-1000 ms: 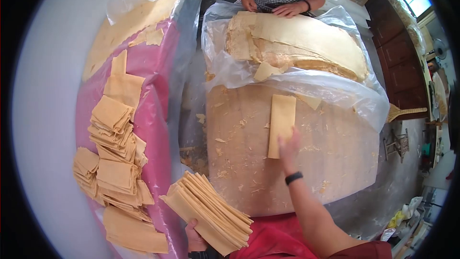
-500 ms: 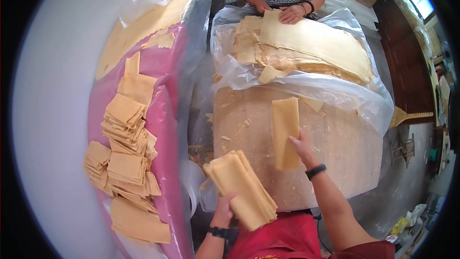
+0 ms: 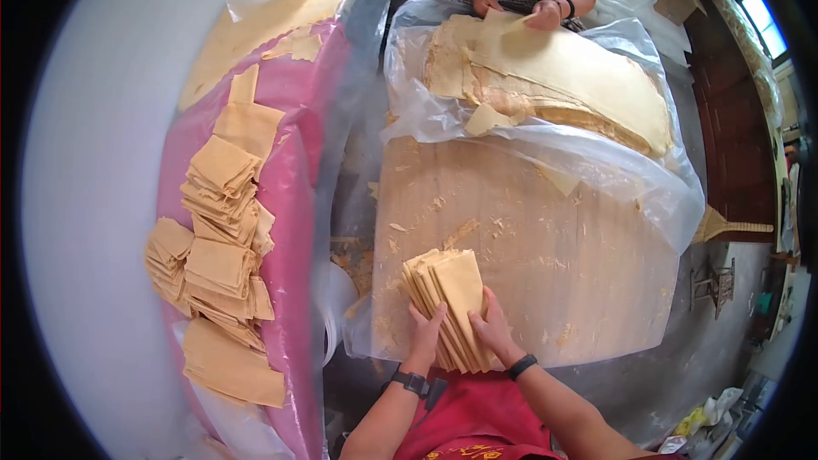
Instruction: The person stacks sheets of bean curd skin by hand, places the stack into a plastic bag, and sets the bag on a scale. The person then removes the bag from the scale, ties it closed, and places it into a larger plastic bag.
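A stack of folded tofu sheets (image 3: 447, 298), yellow-tan and fanned at its top edge, is held between both hands at the table's near edge. My left hand (image 3: 425, 330) wraps its left side with the thumb across the front. On the right side, my right hand (image 3: 494, 324) presses in, thumb toward the middle. Across the table, a person's hands (image 3: 544, 15) grip the upper edge of a large pale sheet (image 3: 571, 64) on a thick pile wrapped in clear plastic.
Several folded bundles (image 3: 223, 264) lie on pink plastic (image 3: 294, 204) to the left. Scraps dot the wooden tabletop (image 3: 528, 238). Plastic film (image 3: 613, 166) drapes over its far half. A broom (image 3: 724, 226) and a small stool (image 3: 716, 285) stand at the right.
My right hand has brought the single folded sheet left and down onto the stack, and both hands now hold it together. The stack has turned more upright. The other person's sheet edge is lifted.
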`<state>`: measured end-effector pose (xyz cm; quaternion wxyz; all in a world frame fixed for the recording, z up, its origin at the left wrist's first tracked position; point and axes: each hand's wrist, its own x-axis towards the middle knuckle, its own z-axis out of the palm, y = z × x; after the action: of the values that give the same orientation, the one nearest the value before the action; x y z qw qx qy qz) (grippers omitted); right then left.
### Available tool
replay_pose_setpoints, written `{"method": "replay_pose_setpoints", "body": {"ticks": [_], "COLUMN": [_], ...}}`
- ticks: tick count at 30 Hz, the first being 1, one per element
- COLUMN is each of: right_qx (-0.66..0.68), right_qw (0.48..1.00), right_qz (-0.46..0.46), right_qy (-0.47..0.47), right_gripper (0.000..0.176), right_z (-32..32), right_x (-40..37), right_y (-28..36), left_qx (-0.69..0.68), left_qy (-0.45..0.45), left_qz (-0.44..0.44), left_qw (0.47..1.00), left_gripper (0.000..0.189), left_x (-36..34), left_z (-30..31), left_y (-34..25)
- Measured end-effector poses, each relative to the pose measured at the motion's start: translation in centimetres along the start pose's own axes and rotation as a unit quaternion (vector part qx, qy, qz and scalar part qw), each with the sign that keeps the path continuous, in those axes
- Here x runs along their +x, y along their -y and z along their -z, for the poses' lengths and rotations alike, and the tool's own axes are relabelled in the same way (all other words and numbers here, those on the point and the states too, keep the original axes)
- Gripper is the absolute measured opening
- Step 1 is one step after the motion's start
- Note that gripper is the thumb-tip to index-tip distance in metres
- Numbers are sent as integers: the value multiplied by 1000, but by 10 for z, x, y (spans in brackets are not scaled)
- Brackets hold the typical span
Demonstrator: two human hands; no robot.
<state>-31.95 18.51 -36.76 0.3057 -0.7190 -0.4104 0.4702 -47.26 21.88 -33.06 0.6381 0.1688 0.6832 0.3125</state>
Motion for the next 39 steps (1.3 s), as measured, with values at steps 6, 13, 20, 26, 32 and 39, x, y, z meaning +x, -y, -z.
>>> {"method": "replay_pose_setpoints", "body": {"ticks": [6,13,20,26,32,39], "right_qx": [-184,257,200,-134,-147,150], "right_qw": [980,924,932,932,941,967], "right_qz": [-51,-107,96,310,281,125], "right_qy": [53,263,287,134,118,161], "right_gripper": [76,102,95,86,69,59], "right_z": [-9,62,124,136,146,187], "right_x": [-9,39,6,1,6,-60], "right_y": [41,45,83,33,45,114], "left_qx": [205,27,308,340,311,222], "left_qy": [-84,84,257,237,242,313], "left_qz": [-152,-91,-435,-490,-510,-372], "left_qw": [963,992,806,767,765,846], "left_gripper": [104,75,84,79,85,76], "left_x": [15,-21,-45,-32,-25,-82], "left_z": [-2,-5,-5,-13,-30,-72], "left_y": [26,-19,-36,-21,-31,-84]}}
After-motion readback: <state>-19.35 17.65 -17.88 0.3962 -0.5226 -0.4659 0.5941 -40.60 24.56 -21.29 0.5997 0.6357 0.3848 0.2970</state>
